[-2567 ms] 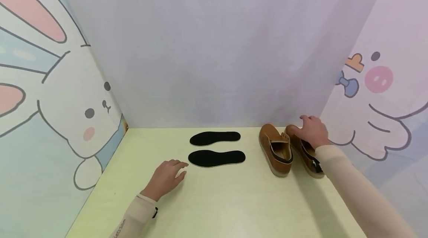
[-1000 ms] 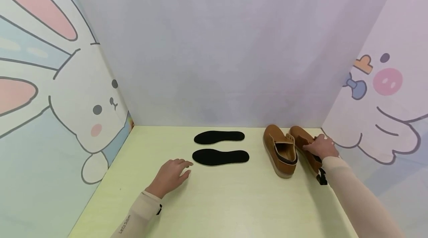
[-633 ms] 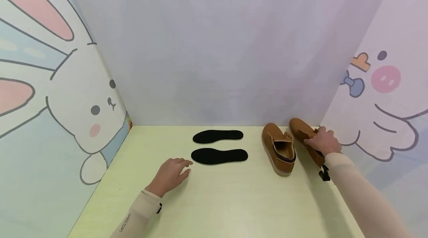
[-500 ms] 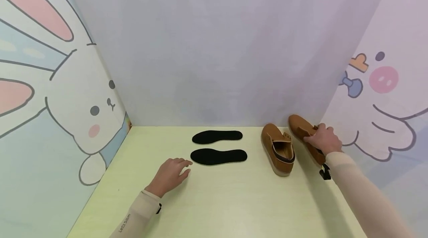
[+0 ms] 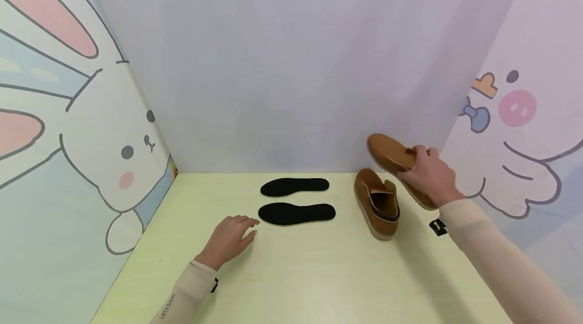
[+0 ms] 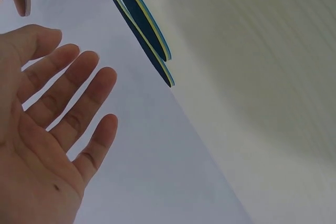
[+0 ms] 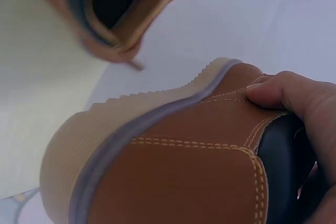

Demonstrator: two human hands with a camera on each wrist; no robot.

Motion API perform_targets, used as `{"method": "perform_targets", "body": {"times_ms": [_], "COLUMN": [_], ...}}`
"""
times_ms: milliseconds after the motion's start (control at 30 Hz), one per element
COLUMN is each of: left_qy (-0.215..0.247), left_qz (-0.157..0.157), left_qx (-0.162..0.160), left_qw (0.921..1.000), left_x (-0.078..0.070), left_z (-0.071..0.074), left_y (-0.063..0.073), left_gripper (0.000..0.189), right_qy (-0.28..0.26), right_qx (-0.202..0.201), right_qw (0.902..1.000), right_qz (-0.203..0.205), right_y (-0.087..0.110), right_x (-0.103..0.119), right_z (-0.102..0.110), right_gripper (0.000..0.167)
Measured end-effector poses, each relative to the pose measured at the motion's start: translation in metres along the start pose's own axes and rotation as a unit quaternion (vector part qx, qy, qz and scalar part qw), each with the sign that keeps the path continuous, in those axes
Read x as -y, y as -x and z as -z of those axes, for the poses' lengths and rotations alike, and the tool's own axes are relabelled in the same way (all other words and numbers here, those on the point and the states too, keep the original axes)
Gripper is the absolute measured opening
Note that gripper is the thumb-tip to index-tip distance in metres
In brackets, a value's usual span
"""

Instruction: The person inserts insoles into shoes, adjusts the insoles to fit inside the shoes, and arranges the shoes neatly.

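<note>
My right hand (image 5: 430,174) grips a brown shoe (image 5: 389,152) by its upper and holds it raised off the table, toe pointing to the back left. In the right wrist view the thumb presses the shoe's side, and its ridged pale sole (image 7: 73,145) shows; the other fingers are mostly hidden. A second brown shoe (image 5: 377,225) stands on the table just left of it. My left hand (image 5: 227,240) hovers near the table with loosely bent fingers and holds nothing. Two black insoles (image 5: 296,214) lie one behind the other, right of its fingertips.
The pale yellow-green table (image 5: 296,273) meets a plain whitish back cloth (image 5: 291,86). Side cloths carry a cartoon rabbit (image 5: 105,147) at left and a pig-like figure (image 5: 514,147) at right. Both sleeves are beige, with a black strap at each cuff.
My right hand has gone from over the right shoe's toe to gripping its upper, then lifted it up and to the left. My left hand has stayed about where it was.
</note>
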State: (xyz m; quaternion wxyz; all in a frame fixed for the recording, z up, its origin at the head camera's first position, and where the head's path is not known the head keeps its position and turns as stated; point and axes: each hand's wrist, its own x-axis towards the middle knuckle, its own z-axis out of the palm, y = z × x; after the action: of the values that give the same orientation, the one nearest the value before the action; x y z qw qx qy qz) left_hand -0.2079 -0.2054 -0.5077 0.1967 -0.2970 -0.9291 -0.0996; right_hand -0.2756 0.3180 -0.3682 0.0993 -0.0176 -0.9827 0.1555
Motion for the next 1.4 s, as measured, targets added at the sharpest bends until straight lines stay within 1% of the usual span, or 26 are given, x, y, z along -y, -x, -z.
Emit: {"method": "perform_targets", "body": {"times_ms": [100, 200, 300, 433, 667, 767, 867, 933, 1000, 1133, 1233, 1400], "left_qy": [0.001, 0.002, 0.002, 0.005, 0.012, 0.011, 0.014, 0.017, 0.022, 0.025, 0.021, 0.026], "left_qz": [0.003, 0.009, 0.016, 0.019, 0.024, 0.027, 0.026, 0.025, 0.023, 0.017, 0.016, 0.027], "left_qx": [0.005, 0.013, 0.016, 0.014, 0.011, 0.010, 0.006, -0.004, -0.020, -0.053, -0.062, -0.061], "left_qw": [1.0000, 0.9999, 0.9998, 0.9997, 0.9996, 0.9995, 0.9995, 0.9995, 0.9993, 0.9981, 0.9977, 0.9974], "left_x": [0.000, 0.000, 0.000, -0.002, -0.002, -0.001, -0.001, -0.001, 0.000, 0.004, 0.006, 0.012], "left_z": [0.000, 0.001, 0.001, 0.000, -0.001, 0.000, 0.000, 0.000, 0.002, 0.005, 0.008, 0.010], "left_y": [0.001, 0.002, 0.003, 0.005, 0.007, 0.007, 0.007, 0.007, 0.007, 0.007, 0.008, 0.011], "left_gripper": [0.018, 0.018, 0.019, 0.020, 0.020, 0.020, 0.022, 0.022, 0.023, 0.026, 0.028, 0.028], "right_qy": [0.000, 0.001, -0.003, -0.015, -0.023, -0.021, -0.017, -0.010, -0.009, -0.010, -0.007, 0.013], "right_qx": [-0.001, -0.003, -0.003, 0.004, 0.011, 0.013, 0.025, 0.035, 0.046, 0.063, 0.076, 0.100], "right_qw": [0.9997, 0.9988, 0.9971, 0.9948, 0.9876, 0.9833, 0.9781, 0.9747, 0.9709, 0.9633, 0.9573, 0.9453], "right_qz": [0.023, 0.050, 0.076, 0.100, 0.155, 0.180, 0.206, 0.221, 0.235, 0.261, 0.279, 0.310], "right_y": [0.004, 0.010, 0.016, 0.024, 0.037, 0.045, 0.053, 0.057, 0.061, 0.067, 0.070, 0.073], "right_x": [0.023, 0.044, 0.062, 0.083, 0.117, 0.132, 0.145, 0.153, 0.159, 0.165, 0.166, 0.166], "right_z": [0.003, 0.003, 0.000, -0.004, -0.020, -0.030, -0.042, -0.050, -0.059, -0.074, -0.086, -0.106], "right_gripper": [0.090, 0.086, 0.083, 0.083, 0.077, 0.077, 0.080, 0.080, 0.081, 0.079, 0.078, 0.075]}}
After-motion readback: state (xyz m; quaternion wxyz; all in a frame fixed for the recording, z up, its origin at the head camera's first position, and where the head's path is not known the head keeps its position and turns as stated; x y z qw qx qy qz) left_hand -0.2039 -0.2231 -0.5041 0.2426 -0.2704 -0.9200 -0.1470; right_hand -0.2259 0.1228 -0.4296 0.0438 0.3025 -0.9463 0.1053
